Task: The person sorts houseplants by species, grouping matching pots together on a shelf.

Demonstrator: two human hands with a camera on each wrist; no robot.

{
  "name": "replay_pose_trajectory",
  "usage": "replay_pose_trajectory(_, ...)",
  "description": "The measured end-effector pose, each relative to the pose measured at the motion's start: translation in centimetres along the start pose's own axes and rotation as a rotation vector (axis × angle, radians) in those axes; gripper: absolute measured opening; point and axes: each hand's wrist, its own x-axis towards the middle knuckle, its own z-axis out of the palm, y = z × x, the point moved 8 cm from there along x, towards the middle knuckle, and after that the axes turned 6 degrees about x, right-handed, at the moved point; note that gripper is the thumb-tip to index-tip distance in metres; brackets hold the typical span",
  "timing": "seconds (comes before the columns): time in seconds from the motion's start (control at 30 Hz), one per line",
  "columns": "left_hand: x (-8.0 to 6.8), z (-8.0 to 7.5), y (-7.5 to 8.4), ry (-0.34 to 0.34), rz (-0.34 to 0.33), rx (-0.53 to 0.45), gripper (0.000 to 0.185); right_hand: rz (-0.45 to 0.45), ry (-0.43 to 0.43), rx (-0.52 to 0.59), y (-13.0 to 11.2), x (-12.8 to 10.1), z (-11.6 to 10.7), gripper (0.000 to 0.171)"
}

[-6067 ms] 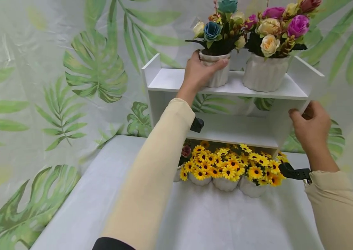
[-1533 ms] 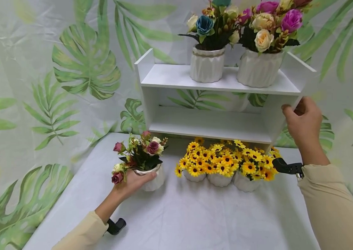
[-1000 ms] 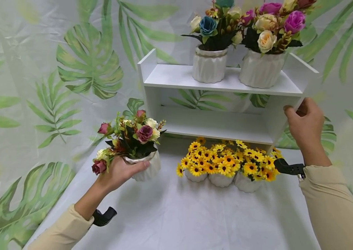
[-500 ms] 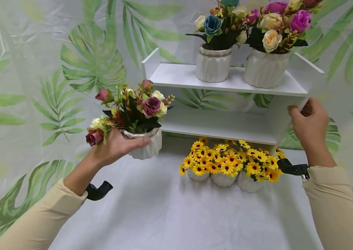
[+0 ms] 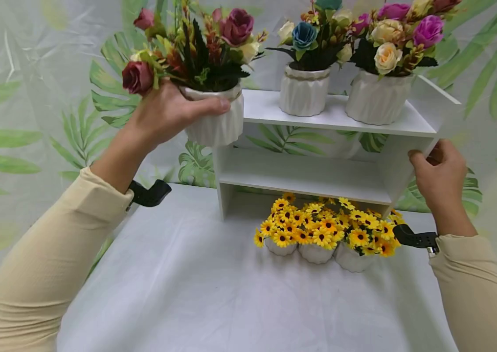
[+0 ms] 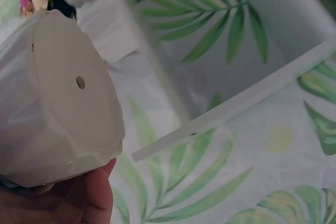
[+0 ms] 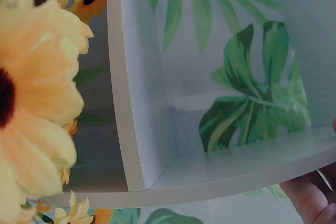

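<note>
Head view: pot (image 5: 217, 124) overlaps shelf (image 5: 275, 105) edge.

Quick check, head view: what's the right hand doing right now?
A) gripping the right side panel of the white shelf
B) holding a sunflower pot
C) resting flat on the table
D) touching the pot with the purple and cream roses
A: the right hand has its fingers curled round the edge of the right side panel of the white shelf, clear of the sunflower pots below, while the left hand holds the rose pot up.
</note>
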Motion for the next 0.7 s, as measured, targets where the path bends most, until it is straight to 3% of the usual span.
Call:
replay_pose_trajectory(0.3,4.9,0.9,0.2,0.005,-0.199,0.130,0.090,0.014,0.015,0.002,0.2,0.2,-0.1,0.046)
replay_pose_trajectory(0.53,6.7,1.3,-0.8,0.027,-0.301,0.073,0.087,0.008,0.000,-0.001,0.1,0.2,0.1,0.048)
replay_pose_trajectory(0.7,8.0,2.6,-1.3,0.028,-0.379,0.073,0.091,0.003,0.003,0.003,0.2,0.2,0.1,0.048)
